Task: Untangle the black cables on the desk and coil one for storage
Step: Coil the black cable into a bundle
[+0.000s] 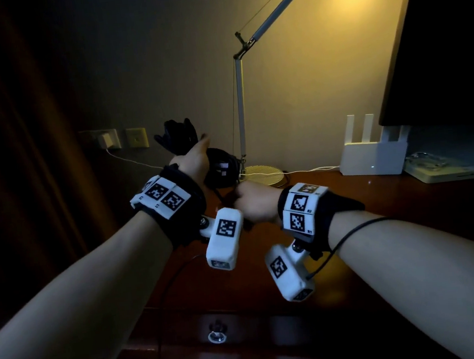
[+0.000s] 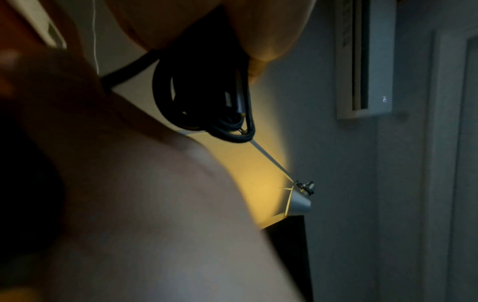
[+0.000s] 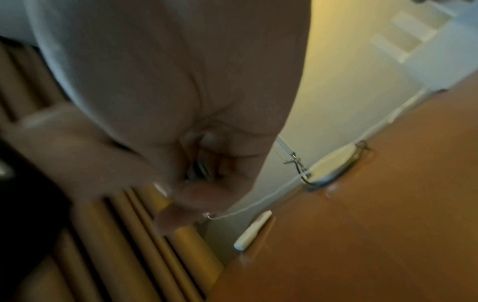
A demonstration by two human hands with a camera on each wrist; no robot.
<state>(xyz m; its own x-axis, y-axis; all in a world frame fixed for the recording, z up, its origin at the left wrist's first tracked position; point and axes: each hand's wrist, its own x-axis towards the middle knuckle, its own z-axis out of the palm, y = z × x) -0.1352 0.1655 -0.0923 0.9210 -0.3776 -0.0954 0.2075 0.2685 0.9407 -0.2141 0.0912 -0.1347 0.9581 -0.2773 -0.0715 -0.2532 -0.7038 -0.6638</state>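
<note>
Black cable coil [image 1: 220, 168]: we've got it up off the desk [image 1: 377, 193], several loops bunched together, held in our left hand [image 1: 194, 160]. In the left wrist view the loops [image 2: 204, 102] hang below our fingers [image 2: 261, 30], which curl round the top of the bundle; a connector end lies w/ the loops. One strand [image 2: 124, 75] runs off the bundle toward the other hand.

Our right hand [image 1: 257, 203] sits just below and beside the left, fist closed. The right wrist view is blurred, but something thin and dark shows inside the curled fingers [image 3: 201, 167], prob. the cable strand; we can't tell for certain. In the head view a thin black strand [image 1: 219, 196] drops from the coil to that fist.

Beyond the left hand, a dark glove-like thing [image 1: 180, 137] stands near the wall; what it is, we can't tell. Just past the coil is the lamp base [image 1: 263, 175], w/ a white wire [image 1: 308, 169] running along the desk edge to a white router [image 1: 372, 153], well off to the right of our right hand. A charger [image 1: 106, 140] sits plugged in the wall to the left of the left hand. Below both wrists, a drawer knob [image 1: 216, 336].
</note>
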